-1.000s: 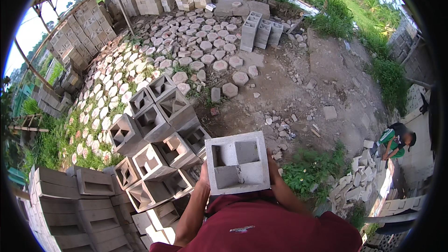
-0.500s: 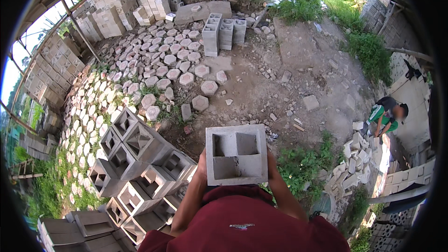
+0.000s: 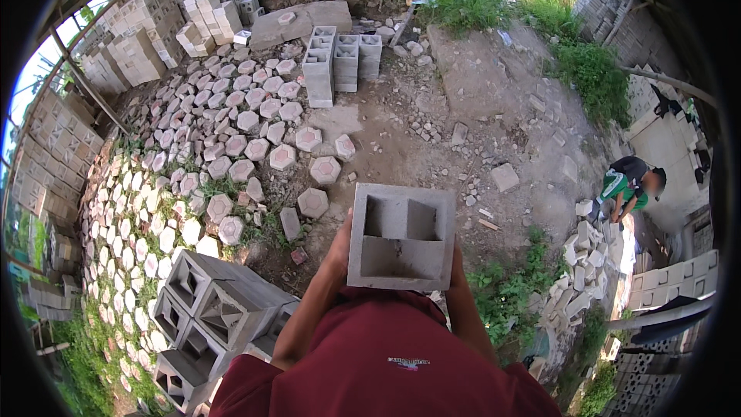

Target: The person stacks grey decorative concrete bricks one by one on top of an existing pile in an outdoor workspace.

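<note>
Between my two hands is a grey concrete vent block (image 3: pixel 405 240), held in front of my body with its open, divided face up. My left hand (image 3: pixel 340 245) grips the block's left side and my right hand (image 3: pixel 457 264) its right side. Most of the fingers are hidden behind the block. To the lower left, partly covered by my left arm, stands a stack of similar vent blocks (image 3: pixel 235 316). Farther ahead, a few tall hollow blocks (image 3: pixel 320 81) stand upright on the ground.
Hexagonal pavers (image 3: pixel 282 157) cover the ground on the left. Rubble (image 3: pixel 505 177) lies on the dirt ahead, and weeds (image 3: pixel 494 289) grow at my right. A person (image 3: pixel 627 185) bends beside a heap of broken blocks (image 3: pixel 583 262). Block stacks (image 3: pixel 139 58) line the far left.
I have moved forward and turned slightly right, still holding the vent block. The stack at the lower left has slid down in view, and the upright blocks ahead appear farther left.
</note>
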A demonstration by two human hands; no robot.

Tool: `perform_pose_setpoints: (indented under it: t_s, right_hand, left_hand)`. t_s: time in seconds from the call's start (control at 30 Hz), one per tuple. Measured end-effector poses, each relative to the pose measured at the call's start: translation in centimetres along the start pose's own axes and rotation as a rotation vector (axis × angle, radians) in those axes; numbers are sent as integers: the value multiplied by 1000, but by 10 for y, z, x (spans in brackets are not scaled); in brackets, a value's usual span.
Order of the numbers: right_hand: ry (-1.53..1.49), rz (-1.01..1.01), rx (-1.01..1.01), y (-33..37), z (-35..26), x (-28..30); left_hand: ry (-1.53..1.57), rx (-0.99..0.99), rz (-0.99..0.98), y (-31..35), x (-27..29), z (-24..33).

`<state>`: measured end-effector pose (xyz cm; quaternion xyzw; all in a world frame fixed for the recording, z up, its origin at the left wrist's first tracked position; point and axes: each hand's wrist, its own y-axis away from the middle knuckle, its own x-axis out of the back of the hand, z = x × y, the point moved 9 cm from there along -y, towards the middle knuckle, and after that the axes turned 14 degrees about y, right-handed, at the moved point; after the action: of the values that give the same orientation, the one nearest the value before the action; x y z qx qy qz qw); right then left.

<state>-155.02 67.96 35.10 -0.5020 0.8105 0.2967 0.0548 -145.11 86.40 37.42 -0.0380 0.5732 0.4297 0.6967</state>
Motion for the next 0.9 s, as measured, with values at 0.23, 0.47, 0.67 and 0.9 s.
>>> perform_pose_setpoints:
  t_s: [0.23,0.47,0.67,0.9]
  right_hand:
    - [-15,135,84,-80,-36,-42]
    - [5,223,54,-177,-58,-35]
    - [10,97,101,-302,-96,-17]
    - [113,-66,48,-484,-202,-42]
  left_hand:
    - [-140,134,-32,-85,-27,88]
    - [-189,95,-40,-188,-24,130]
    - [-171,27,-65,-273,-76,169]
    - [4,-70,-47,-461,-80,205]
